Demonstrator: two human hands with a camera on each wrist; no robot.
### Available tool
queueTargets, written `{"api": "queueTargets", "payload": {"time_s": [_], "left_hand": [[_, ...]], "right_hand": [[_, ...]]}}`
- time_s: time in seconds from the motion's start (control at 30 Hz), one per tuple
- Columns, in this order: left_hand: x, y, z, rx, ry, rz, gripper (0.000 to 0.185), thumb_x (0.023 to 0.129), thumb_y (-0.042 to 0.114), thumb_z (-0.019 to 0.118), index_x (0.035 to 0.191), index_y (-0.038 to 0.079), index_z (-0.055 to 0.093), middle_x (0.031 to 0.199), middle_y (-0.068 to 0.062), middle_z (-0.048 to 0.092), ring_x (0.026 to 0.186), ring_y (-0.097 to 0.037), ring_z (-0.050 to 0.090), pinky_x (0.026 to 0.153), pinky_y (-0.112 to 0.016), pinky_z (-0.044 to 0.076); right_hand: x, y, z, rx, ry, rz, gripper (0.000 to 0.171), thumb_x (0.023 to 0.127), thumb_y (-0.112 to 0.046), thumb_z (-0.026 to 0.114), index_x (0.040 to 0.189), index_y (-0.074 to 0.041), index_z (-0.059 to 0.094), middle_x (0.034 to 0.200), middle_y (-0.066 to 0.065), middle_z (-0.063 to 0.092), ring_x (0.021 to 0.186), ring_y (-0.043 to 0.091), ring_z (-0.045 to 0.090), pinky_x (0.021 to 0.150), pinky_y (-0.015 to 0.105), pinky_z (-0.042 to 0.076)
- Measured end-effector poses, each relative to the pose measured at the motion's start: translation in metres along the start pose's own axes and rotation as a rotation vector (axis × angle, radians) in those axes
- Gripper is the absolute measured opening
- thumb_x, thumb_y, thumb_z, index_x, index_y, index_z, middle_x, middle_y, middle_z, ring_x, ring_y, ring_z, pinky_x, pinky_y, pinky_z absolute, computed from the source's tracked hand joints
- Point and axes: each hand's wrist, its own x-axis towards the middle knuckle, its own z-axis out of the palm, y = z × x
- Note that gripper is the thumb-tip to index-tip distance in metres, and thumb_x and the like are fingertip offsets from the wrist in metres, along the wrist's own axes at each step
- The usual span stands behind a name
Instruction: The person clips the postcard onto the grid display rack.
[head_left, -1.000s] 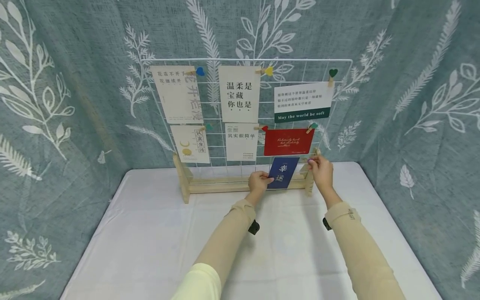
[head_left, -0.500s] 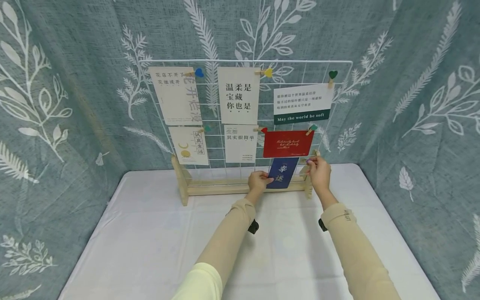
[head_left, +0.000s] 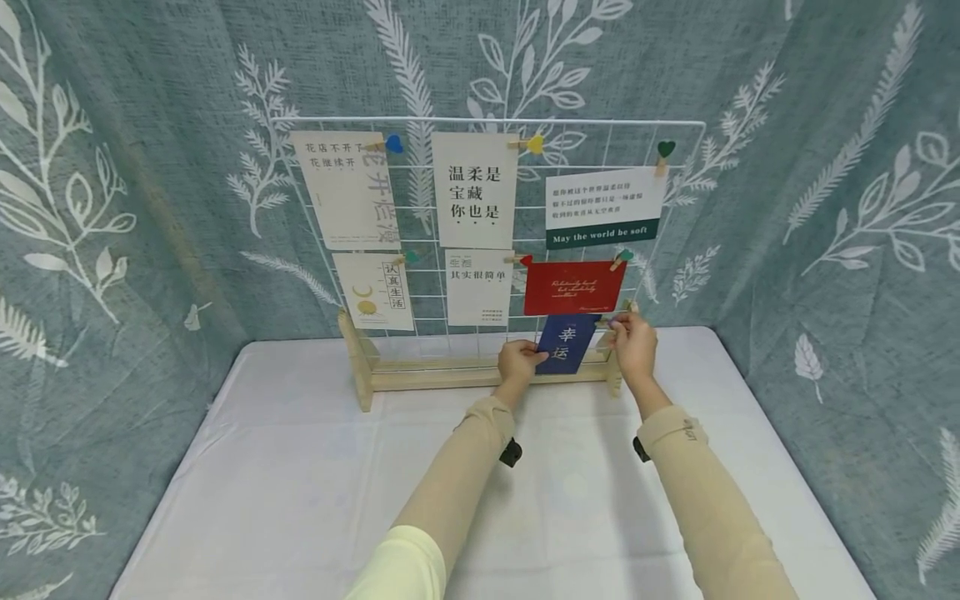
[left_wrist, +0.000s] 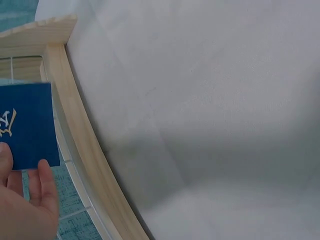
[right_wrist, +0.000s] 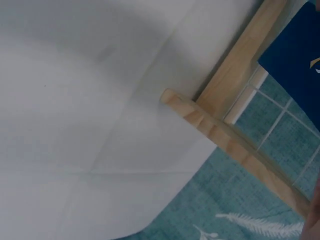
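Note:
A blue card [head_left: 567, 346] with light characters stands against the lower right of a white wire grid [head_left: 420, 208]. My left hand [head_left: 519, 362] pinches the card's lower left edge between thumb and fingers; the left wrist view has the thumb on the face of the blue card [left_wrist: 32, 130]. At its upper right edge, my right hand [head_left: 636, 346] pinches a small wooden clothespin [head_left: 606, 322] with a purple end, mostly hidden by the fingers. Just above, a red card [head_left: 573, 287] overlaps the blue card's top. In the right wrist view only a sliver of that hand shows.
Several paper cards, such as a white card [head_left: 476, 190], hang on the grid from heart-topped clothespins, one with a yellow heart [head_left: 535, 144]. A wooden base [head_left: 450, 380] holds the grid upright on the white tabletop [head_left: 300, 483]. Patterned curtains [head_left: 172, 208] surround the table.
My right hand has moved slightly left, bringing the clothespin to the blue card's upper right edge. The left hand keeps its hold on the card.

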Motion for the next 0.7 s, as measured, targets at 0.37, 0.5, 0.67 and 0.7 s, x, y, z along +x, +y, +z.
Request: {"api": "queueTargets", "payload": {"time_s": [0.37,0.5,0.67,0.7], "left_hand": [[-0.01,0.021,-0.013,0.037,0.086,-0.094,0.029,0.056,0.051,0.085,0.076,0.033,0.073,0.069,0.013,0.069,0.062,-0.007,0.064,0.058,-0.029,0.052],[0.002,0.002,0.0,0.067,0.126,-0.102,0.023,0.065,0.054,0.08,0.08,0.037,0.074,0.074,0.014,0.071,0.068,-0.008,0.066,0.066,-0.032,0.053],[0.003,-0.01,0.019,0.099,0.15,-0.073,0.016,0.075,0.054,0.071,0.083,0.041,0.073,0.082,0.015,0.072,0.079,-0.014,0.069,0.072,-0.038,0.053],[0.0,-0.007,0.019,0.102,0.16,-0.066,0.014,0.076,0.054,0.071,0.083,0.042,0.073,0.082,0.015,0.072,0.08,-0.014,0.069,0.071,-0.038,0.053]], "right_hand": [[0.003,0.0,0.015,0.091,0.004,0.038,0.016,0.093,0.006,0.048,0.103,0.015,0.058,0.098,0.034,0.065,0.071,0.036,0.07,0.064,0.037,0.058],[0.002,0.003,0.023,0.161,0.049,0.037,0.018,0.093,0.006,0.049,0.104,0.016,0.059,0.098,0.034,0.065,0.075,0.04,0.069,0.059,0.027,0.057],[-0.002,0.009,0.027,0.263,0.104,0.068,0.019,0.093,0.005,0.049,0.106,0.016,0.059,0.099,0.034,0.065,0.08,0.045,0.067,0.057,0.025,0.057],[-0.002,0.01,0.027,0.274,0.108,0.072,0.02,0.094,0.005,0.049,0.107,0.016,0.059,0.1,0.034,0.065,0.081,0.046,0.066,0.058,0.028,0.057]]}}
